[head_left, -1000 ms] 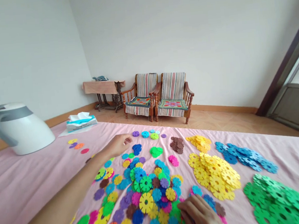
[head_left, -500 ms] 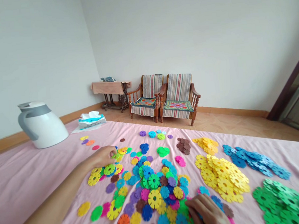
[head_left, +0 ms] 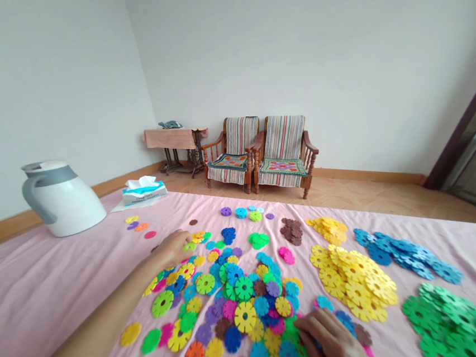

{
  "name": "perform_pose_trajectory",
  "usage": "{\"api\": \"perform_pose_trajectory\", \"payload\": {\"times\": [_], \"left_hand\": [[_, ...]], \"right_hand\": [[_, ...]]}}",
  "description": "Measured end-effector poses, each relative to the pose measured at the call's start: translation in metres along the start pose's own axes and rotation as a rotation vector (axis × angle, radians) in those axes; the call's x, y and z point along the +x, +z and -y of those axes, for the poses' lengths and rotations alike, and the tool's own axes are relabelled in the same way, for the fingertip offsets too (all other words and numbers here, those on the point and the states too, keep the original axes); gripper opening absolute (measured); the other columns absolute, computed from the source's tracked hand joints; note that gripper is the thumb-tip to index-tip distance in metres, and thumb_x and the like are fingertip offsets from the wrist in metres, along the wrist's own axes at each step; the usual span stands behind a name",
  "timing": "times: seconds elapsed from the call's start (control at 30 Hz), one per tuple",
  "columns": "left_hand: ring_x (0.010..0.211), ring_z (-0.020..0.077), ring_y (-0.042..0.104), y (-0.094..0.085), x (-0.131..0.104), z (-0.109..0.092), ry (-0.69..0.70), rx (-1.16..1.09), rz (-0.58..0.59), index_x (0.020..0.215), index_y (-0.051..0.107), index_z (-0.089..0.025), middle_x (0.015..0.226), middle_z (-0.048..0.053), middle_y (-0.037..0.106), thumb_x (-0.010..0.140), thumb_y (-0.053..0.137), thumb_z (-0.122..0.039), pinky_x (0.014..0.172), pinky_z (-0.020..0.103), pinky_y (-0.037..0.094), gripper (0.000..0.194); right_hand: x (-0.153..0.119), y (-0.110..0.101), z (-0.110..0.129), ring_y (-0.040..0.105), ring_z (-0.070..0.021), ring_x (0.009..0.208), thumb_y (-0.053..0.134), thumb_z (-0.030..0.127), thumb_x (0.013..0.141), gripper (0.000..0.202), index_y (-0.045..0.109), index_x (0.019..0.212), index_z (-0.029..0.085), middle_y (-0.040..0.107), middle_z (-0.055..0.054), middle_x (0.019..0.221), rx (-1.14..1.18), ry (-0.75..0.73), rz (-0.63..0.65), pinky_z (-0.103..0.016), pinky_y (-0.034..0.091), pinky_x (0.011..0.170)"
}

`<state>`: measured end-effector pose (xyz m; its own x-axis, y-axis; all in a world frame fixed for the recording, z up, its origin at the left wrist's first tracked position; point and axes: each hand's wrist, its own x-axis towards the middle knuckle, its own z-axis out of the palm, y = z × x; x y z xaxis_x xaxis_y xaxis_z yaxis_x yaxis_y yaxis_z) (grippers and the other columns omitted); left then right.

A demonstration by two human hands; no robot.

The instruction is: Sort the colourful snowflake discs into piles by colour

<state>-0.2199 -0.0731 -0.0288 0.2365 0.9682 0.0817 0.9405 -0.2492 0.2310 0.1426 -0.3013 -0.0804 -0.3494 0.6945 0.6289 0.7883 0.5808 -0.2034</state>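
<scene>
Left of the mixed pile (head_left: 239, 312), the left hand (head_left: 174, 248) bends its fingers beside a lime disc (head_left: 189, 246); whether it grips anything, I cannot tell. At the pile's near right edge, the right hand (head_left: 332, 339) curls, its hold hidden. Right of the pile lie the yellow heap (head_left: 349, 281), blue heap (head_left: 413, 252) and green heap (head_left: 453, 315). The step seems to be sorting by colour; the next pick calls for a narrow pinch.

Head cam: faces fwd, sl. down, over pink cloth (head_left: 42, 287).

Hands (head_left: 330, 338) among colourful discs (head_left: 246, 317), yellow pile (head_left: 351, 280), green pile (head_left: 458, 323), white jug (head_left: 74, 204)
</scene>
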Motion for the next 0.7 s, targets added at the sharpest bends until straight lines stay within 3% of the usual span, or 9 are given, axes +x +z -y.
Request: {"api": "perform_pose_trajectory", "payload": {"times": [0.2, 0.47, 0.7], "left_hand": [[0.084, 0.0221, 0.061, 0.003, 0.009, -0.001, -0.077, 0.047, 0.002, 0.078, 0.056, -0.02, 0.091, 0.005, 0.063, 0.059, 0.07, -0.032, 0.072, 0.027, 0.044, 0.026], [0.068, 0.0206, 0.061, -0.007, 0.015, -0.004, -0.124, 0.038, 0.083, 0.061, 0.05, -0.021, 0.063, -0.002, 0.061, 0.05, 0.071, -0.042, 0.053, 0.024, 0.037, 0.031], [0.069, 0.0215, 0.062, -0.011, 0.004, -0.014, -0.131, 0.027, 0.02, 0.066, 0.051, -0.021, 0.069, 0.0, 0.063, 0.051, 0.067, -0.038, 0.053, 0.025, 0.037, 0.027]], "right_hand": [[0.002, -0.002, 0.002, 0.061, -0.0145, 0.07, 0.043, 0.018, 0.097, 0.016, 0.059, 0.096, 0.021, 0.062, -0.002, 0.076, 0.003, -0.004, -0.025, -0.023, 0.051, 0.068], [0.005, -0.004, 0.004, 0.062, -0.0142, 0.07, 0.042, 0.021, 0.098, 0.019, 0.06, 0.093, 0.021, 0.062, -0.002, 0.074, 0.005, -0.002, -0.056, -0.022, 0.051, 0.066], [0.006, -0.002, 0.008, 0.061, -0.0147, 0.068, 0.038, 0.025, 0.1, 0.026, 0.061, 0.089, 0.021, 0.062, -0.002, 0.073, 0.025, 0.048, -0.093, -0.024, 0.05, 0.065]]}}
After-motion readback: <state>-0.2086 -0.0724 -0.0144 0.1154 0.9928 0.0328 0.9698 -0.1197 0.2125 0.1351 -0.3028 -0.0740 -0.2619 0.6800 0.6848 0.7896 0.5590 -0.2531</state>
